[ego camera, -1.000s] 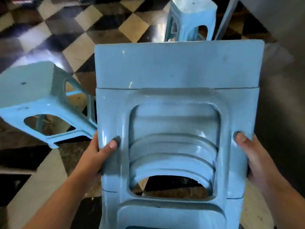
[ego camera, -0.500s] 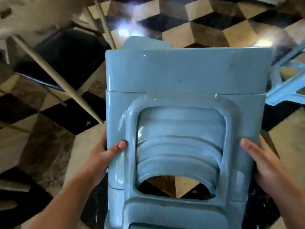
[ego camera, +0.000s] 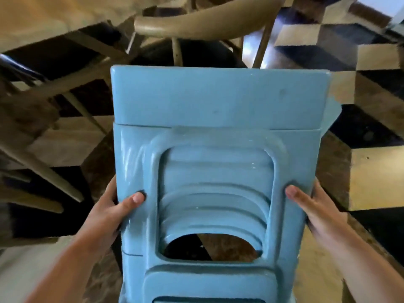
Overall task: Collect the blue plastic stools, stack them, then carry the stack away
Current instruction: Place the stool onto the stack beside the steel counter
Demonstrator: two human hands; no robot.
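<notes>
A stack of blue plastic stools (ego camera: pixel 218 101) fills the middle of the head view, held up off the floor, seat surface tilted away from me. Several nested rims show through the side opening. My left hand (ego camera: pixel 113 213) grips the stack's left side, thumb pressed on the front face. My right hand (ego camera: pixel 314 208) grips the right side the same way. No other blue stool is in sight.
A beige chair (ego camera: pixel 203 25) with thin legs stands straight ahead beyond the stack. Slanted wooden legs (ego camera: pixel 43 171) of furniture cross the left side. Checkered dark and tan floor tiles (ego camera: pixel 376 176) spread to the right.
My view has swung left with the stack in both hands. The loose stools seen earlier have left the frame, and a beige chair and furniture legs have come into view ahead.
</notes>
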